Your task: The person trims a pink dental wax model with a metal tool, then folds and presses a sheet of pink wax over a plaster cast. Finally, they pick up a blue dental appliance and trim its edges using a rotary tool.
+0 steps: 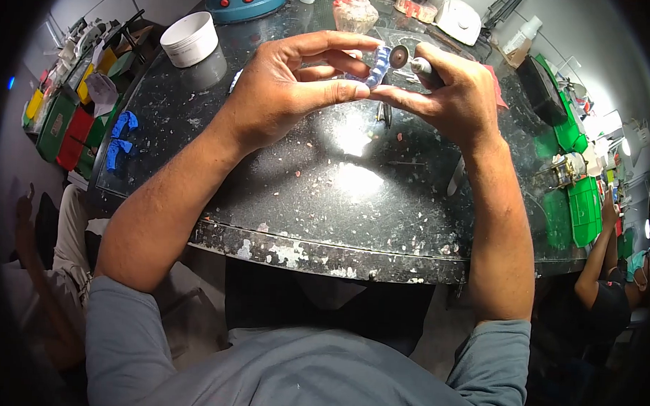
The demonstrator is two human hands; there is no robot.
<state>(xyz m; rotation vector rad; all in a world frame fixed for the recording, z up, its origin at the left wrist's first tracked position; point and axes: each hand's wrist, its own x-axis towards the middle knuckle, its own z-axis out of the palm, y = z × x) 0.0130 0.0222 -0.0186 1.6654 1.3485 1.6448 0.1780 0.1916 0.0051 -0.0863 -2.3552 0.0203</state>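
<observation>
My left hand pinches a translucent bluish dental aligner between thumb and fingertips, above the far part of the dark workbench. My right hand is wrapped round a rotary handpiece. A brown cutting disc on its tip stands close beside the aligner; whether it touches cannot be made out. The right thumb reaches across to the left thumb, just under the aligner. A small dark object lies on the bench below the hands.
On the scuffed workbench stand a white tub, a blue machine and a glass jar. Blue arch-shaped pieces lie at left, green bins at right. A person sits at right, another at left.
</observation>
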